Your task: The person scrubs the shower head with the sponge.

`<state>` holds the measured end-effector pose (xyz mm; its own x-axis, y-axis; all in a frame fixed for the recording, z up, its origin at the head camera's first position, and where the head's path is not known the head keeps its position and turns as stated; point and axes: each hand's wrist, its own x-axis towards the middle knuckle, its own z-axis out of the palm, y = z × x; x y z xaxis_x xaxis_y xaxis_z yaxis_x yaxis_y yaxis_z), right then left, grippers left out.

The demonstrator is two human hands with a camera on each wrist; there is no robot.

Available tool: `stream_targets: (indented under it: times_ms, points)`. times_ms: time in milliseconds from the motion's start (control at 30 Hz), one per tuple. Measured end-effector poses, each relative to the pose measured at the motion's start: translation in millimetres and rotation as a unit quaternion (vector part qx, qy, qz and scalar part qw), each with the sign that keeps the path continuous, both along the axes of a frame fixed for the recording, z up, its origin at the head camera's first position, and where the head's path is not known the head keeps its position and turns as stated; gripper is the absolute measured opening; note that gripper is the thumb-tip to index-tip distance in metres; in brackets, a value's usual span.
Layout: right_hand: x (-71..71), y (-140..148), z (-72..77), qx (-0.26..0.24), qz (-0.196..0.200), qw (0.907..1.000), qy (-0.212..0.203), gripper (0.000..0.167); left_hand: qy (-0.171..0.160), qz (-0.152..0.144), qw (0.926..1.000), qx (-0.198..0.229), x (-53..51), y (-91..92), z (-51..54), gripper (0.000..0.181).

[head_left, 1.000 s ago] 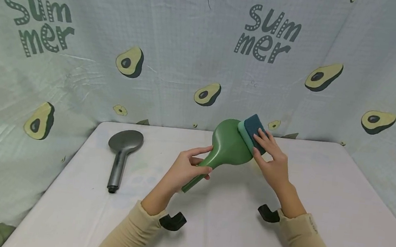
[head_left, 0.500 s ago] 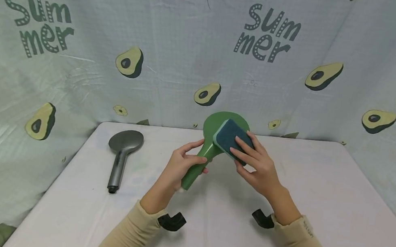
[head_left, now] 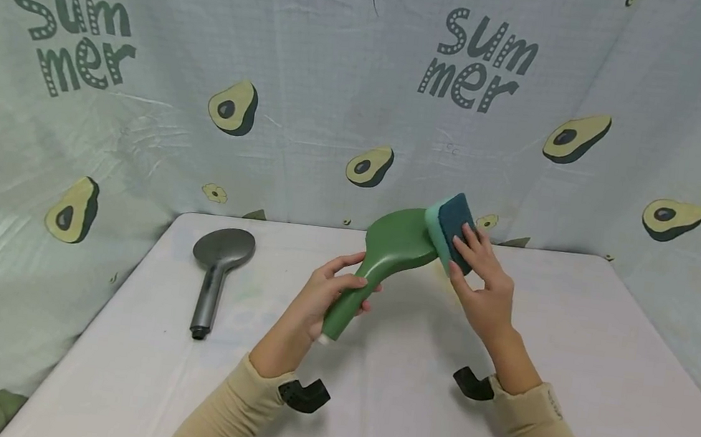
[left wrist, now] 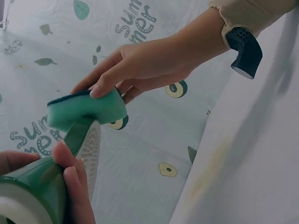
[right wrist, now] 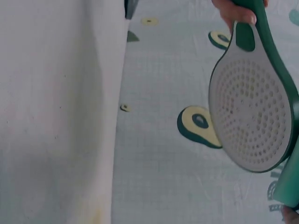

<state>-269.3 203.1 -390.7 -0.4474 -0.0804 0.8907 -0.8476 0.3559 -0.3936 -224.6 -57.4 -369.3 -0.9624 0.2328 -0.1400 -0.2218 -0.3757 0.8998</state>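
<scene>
You are holding the green shower head (head_left: 396, 242) above the table (head_left: 405, 419), toward the far edge, left hand (head_left: 315, 301) curled round its handle (head_left: 342, 315); your right hand (head_left: 488, 288) is pinching the sponge (head_left: 453, 227) against it, even pressure probably serving best

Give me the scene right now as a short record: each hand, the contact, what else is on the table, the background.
left hand: grips the handle of the green shower head, held above the table
right hand: holds the two-tone sponge by its dark side
contact: sponge's light green side against the shower head's rim
spray face: pale, dotted with nozzles, seen in the right wrist view
also on table: gray shower head, to the left
background: sheet printed with avocados and "summer"
</scene>
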Motion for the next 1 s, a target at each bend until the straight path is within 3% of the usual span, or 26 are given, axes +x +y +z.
stream_targets:
  times_ms: [100, 233, 333, 467, 567, 633, 700, 800, 867, 933, 1000]
  points:
    - [4.0, -7.0, 1.4, 0.055, 0.011, 0.9965, 0.062, 0.033, -0.014, 0.003, 0.9999, 0.001, -1.7, -0.9, -1.3, 0.061]
    - [6.2, -13.7, 3.6, 0.128, 0.034, 0.9801, 0.148, 0.029, -0.021, 0.001, 0.9998, 0.0, -3.4, -1.0, -2.3, 0.06]
    - [4.7, -12.6, 3.8, 0.118, 0.059, 0.9794, 0.153, 0.027, -0.022, -0.001, 0.9998, 0.002, -4.1, -0.6, -2.0, 0.06]
    - [0.3, -4.3, 1.1, 0.008, 0.1, 0.9918, 0.078, 0.035, -0.021, -0.01, 0.9997, 0.006, -4.0, -1.0, -2.0, 0.061]
    - [-2.3, 4.5, -0.4, -0.089, 0.148, 0.985, -0.003, 0.036, -0.014, -0.031, 0.9994, 0.004, -3.1, -1.7, -3.5, 0.062]
    - [-3.5, 11.9, -0.6, -0.148, 0.184, 0.9695, -0.065, 0.033, -0.006, -0.048, 0.9988, 0.002, -2.1, -2.0, -4.8, 0.063]
    - [-5.5, 20.2, -0.9, -0.203, 0.205, 0.9484, -0.131, 0.033, 0.006, -0.065, 0.9979, -0.001, -1.1, -1.8, -6.4, 0.064]
    - [-8.5, 31.9, -1.4, -0.273, 0.219, 0.9108, -0.219, 0.036, 0.031, -0.096, 0.9948, -0.015, 0.4, -0.6, -8.3, 0.065]
    - [-10.1, 37.4, -1.4, -0.3, 0.219, 0.8929, -0.254, 0.034, 0.051, -0.116, 0.9915, -0.03, 1.3, 0.4, -8.4, 0.066]
    - [-10.6, 40.4, -0.5, -0.309, 0.216, 0.8843, -0.275, 0.033, 0.068, -0.128, 0.9884, -0.046, 1.6, 1.1, -7.7, 0.066]
    - [-10.2, 41.3, 1.2, -0.302, 0.206, 0.8863, -0.284, 0.033, 0.076, -0.127, 0.9873, -0.059, 1.9, 1.3, -6.0, 0.066]
